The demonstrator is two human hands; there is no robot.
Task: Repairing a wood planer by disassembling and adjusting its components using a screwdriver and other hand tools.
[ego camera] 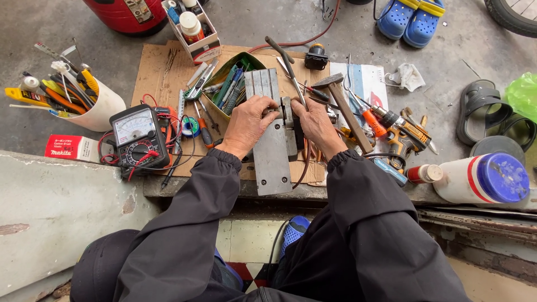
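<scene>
A long grey metal bar assembly (272, 159) lies lengthwise on a sheet of cardboard (154, 70) in front of me. My left hand (246, 124) rests on its left side with the fingers curled over the upper edge. On the right side, my right hand (316, 124) presses against a small dark part fixed to the bar. Both hands are in contact with the metal piece. A thin dark rod (288, 64) rises from between my hands toward the far side.
An analog multimeter (138, 137) with red and black leads sits at left, beside a white cup of tools (103, 109). A hammer (345, 106), screwdrivers and a drill lie at right. A white jar with a blue lid (486, 178), sandals and blue clogs (411, 19) surround the work area.
</scene>
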